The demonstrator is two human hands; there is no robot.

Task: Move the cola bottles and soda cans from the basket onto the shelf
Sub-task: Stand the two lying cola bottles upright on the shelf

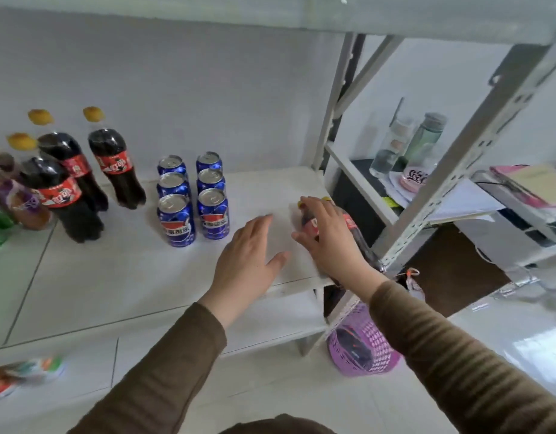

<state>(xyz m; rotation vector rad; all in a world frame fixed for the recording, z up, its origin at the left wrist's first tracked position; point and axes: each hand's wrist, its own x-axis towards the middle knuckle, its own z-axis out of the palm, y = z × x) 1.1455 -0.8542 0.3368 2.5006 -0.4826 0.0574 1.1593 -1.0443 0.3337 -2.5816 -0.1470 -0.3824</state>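
On the white shelf [120,277] stand three cola bottles [117,169] with yellow caps and red labels at the left, and several blue soda cans [176,219] in two rows at the middle. My right hand [328,238] grips two more cola bottles [353,228] at the shelf's right end, beside the upright; yellow caps show above my fingers. My left hand [250,255] hovers open, fingers spread, just left of them above the shelf. The purple basket [362,344] sits on the floor below the shelf's right corner, with dark items inside.
Other drink bottles [10,195] crowd the shelf's far left. A grey slotted metal upright [458,170] runs diagonally at the right. Beyond it is a second shelf with glass bottles [392,148] and papers. A packet [17,372] lies on the lower board at bottom left.
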